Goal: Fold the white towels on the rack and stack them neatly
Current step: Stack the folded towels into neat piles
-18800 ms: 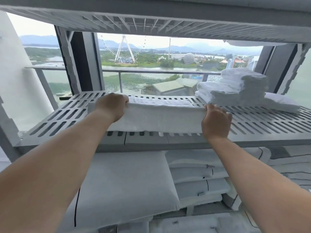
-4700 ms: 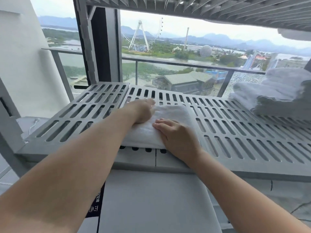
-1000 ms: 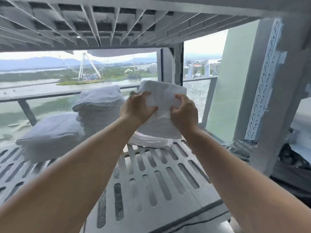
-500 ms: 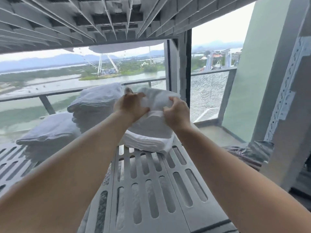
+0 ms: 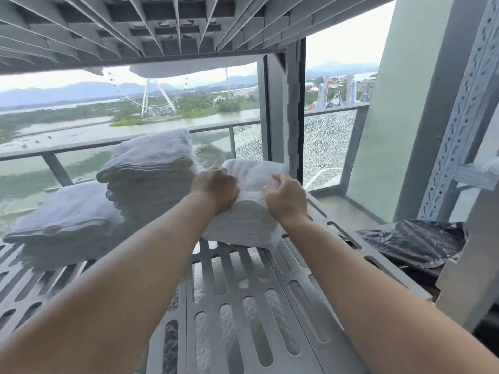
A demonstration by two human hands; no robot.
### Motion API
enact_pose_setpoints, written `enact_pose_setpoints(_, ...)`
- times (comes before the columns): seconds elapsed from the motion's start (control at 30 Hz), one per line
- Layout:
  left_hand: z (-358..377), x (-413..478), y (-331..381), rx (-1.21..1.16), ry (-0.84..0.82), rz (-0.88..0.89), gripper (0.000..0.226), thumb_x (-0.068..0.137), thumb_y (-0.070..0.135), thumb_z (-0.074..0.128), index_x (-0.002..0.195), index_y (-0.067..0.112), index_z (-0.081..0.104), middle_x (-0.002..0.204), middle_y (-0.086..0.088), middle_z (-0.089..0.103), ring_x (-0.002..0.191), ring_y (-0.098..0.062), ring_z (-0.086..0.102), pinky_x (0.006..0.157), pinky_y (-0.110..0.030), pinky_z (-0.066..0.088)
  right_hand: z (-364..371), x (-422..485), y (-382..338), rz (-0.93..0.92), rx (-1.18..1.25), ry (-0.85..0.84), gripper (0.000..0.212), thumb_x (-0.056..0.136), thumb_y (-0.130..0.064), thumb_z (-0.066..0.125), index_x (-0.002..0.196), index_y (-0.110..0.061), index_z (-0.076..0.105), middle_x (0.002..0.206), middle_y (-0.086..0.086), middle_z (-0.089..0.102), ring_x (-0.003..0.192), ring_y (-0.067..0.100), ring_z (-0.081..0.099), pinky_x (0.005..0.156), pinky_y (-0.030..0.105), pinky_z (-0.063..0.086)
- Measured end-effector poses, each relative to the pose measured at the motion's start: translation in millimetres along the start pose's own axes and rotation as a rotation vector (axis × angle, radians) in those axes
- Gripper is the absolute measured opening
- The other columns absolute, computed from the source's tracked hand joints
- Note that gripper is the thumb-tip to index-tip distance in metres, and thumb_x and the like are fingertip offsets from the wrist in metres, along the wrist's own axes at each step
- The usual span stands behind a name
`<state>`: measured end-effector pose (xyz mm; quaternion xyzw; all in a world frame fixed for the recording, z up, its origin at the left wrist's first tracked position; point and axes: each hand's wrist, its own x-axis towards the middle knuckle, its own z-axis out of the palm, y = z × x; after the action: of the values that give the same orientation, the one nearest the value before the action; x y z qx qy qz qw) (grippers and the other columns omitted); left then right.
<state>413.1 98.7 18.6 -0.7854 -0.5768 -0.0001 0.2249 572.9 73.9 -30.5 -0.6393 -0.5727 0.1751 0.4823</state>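
Gripping the towel (image 5: 256, 171) between them: left hand (image 5: 216, 188) clenched on it, right hand (image 5: 283, 198) hold unclear; stack (image 5: 243, 228) directly beneath.

Daylit window (image 5: 189, 85) overlooks river (image 5: 67, 130), Ferris wheel (image 5: 148, 96), mountains (image 5: 67, 89).

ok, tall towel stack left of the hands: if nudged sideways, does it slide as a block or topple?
Probably shears: the tall stack is many loose soft layers with uneven edges. Likely tip-prone, standing well above the low stack on its left, which may brace it. The slotted shelf probably grips terry, so little clean sliding.
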Motion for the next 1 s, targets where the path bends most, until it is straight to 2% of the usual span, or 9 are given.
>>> enact_pose_setpoints(0.07, 3.9, -0.2, -0.3, -0.02, -0.005, 0.022, 0.04, 0.107, 0.033, 0.034, 0.126, 0.014, 0.064, 0.132, -0.015, 0.057, 0.121, -0.036, 0.056, 0.094, -0.041, 0.046, 0.9, -0.8, 4.8, -0.001, 0.029, 0.005, 0.042, 0.091, -0.027, 0.06, 0.132, -0.016, 0.057, 0.128, 0.008, 0.062, 0.117, 0.024, 0.056, 0.095, 0.031, 0.041)
enact_pose_setpoints(0.2, 9.4, 2.2, -2.2, -0.012, -0.045, 0.015, 0.044, 0.108, 0.033, 0.028, 0.139, 0.012, 0.052, 0.146, -0.015, 0.046, 0.137, -0.033, 0.044, 0.104, -0.042, 0.04, 0.8, -2.9, 12.9, -0.025, 0.062, 0.018, 0.042, 0.091, -0.033, 0.062, 0.131, -0.02, 0.057, 0.126, 0.003, 0.062, 0.116, 0.019, 0.055, 0.09, 0.028, 0.037)
enact_pose_setpoints(0.33, 10.1, 7.5, -4.8, -0.108, -0.126, -0.028, 0.042, 0.107, 0.029, 0.03, 0.137, 0.01, 0.052, 0.143, -0.014, 0.049, 0.132, -0.034, 0.049, 0.102, -0.047, 0.047, 0.9, -6.5, 18.3, 0.017, 0.118, 0.03, 0.056, 0.092, -0.045, 0.059, 0.141, -0.022, 0.043, 0.138, 0.008, 0.05, 0.123, 0.024, 0.051, 0.092, 0.033, 0.037)
enact_pose_setpoints(0.43, 7.0, 8.6, -5.9, -0.226, -0.105, -0.026, 0.038, 0.107, 0.028, 0.031, 0.132, 0.016, 0.058, 0.139, -0.012, 0.054, 0.127, -0.034, 0.055, 0.099, -0.05, 0.049, 0.0, -7.7, 17.2, 0.101, 0.231, 0.028, 0.062, 0.094, -0.051, 0.055, 0.145, -0.022, 0.036, 0.145, 0.01, 0.045, 0.127, 0.027, 0.048, 0.099, 0.039, 0.04)
enact_pose_setpoints(0.57, 9.1, -0.1, -9.3, -0.485, 0.03, -0.016, 0.048, 0.107, 0.047, 0.025, 0.147, 0.03, 0.046, 0.152, -0.005, 0.048, 0.135, -0.031, 0.049, 0.106, -0.049, 0.043, -1.9, -9.8, 19.1, 0.196, 0.324, -0.023, 0.063, 0.094, -0.056, 0.05, 0.146, -0.023, 0.036, 0.146, 0.009, 0.046, 0.128, 0.027, 0.048, 0.105, 0.048, 0.04)
enact_pose_setpoints(0.67, 7.2, 3.0, -8.7, -0.54, -0.047, -0.022, 0.058, 0.104, 0.059, 0.019, 0.155, 0.033, 0.034, 0.163, -0.003, 0.033, 0.147, -0.028, 0.035, 0.115, -0.051, 0.034, -4.1, -9.4, 21.9, 0.224, 0.391, -0.035, 0.065, 0.093, -0.06, 0.047, 0.147, -0.025, 0.036, 0.147, 0.008, 0.046, 0.13, 0.028, 0.048, 0.108, 0.053, 0.039)
enact_pose_setpoints(0.73, 8.0, 10.3, -6.4, -0.509, -0.157, -0.057, 0.065, 0.102, 0.064, 0.021, 0.159, 0.031, 0.024, 0.168, -0.004, 0.02, 0.153, -0.027, 0.022, 0.12, -0.053, 0.025, -2.7, -9.9, 20.0, 0.227, 0.397, -0.088, 0.072, 0.09, -0.059, 0.052, 0.15, -0.024, 0.032, 0.148, 0.01, 0.045, 0.13, 0.03, 0.048, 0.108, 0.054, 0.04)
enact_pose_setpoints(0.87, 19.9, 13.0, 0.5, -0.42, -0.283, -0.073, 0.072, 0.101, 0.065, 0.024, 0.162, 0.028, 0.015, 0.169, -0.011, 0.012, 0.156, -0.028, 0.013, 0.123, -0.052, 0.018, 7.5, -14.2, 14.2, 0.255, 0.315, -0.252, 0.091, 0.081, -0.053, 0.063, 0.155, -0.025, 0.019, 0.149, 0.014, 0.041, 0.133, 0.035, 0.045, 0.11, 0.053, 0.04)
enact_pose_setpoints(1.0, 22.5, 10.3, 4.5, -0.472, -0.307, -0.119, 0.074, 0.1, 0.068, 0.024, 0.162, 0.031, 0.011, 0.17, -0.011, 0.004, 0.156, -0.03, 0.009, 0.124, -0.053, 0.012, 9.3, -13.5, 13.3, 0.269, 0.378, -0.223, 0.082, 0.079, -0.036, 0.065, 0.15, -0.021, 0.029, 0.139, 0.014, 0.052, 0.123, 0.034, 0.054, 0.104, 0.051, 0.045)
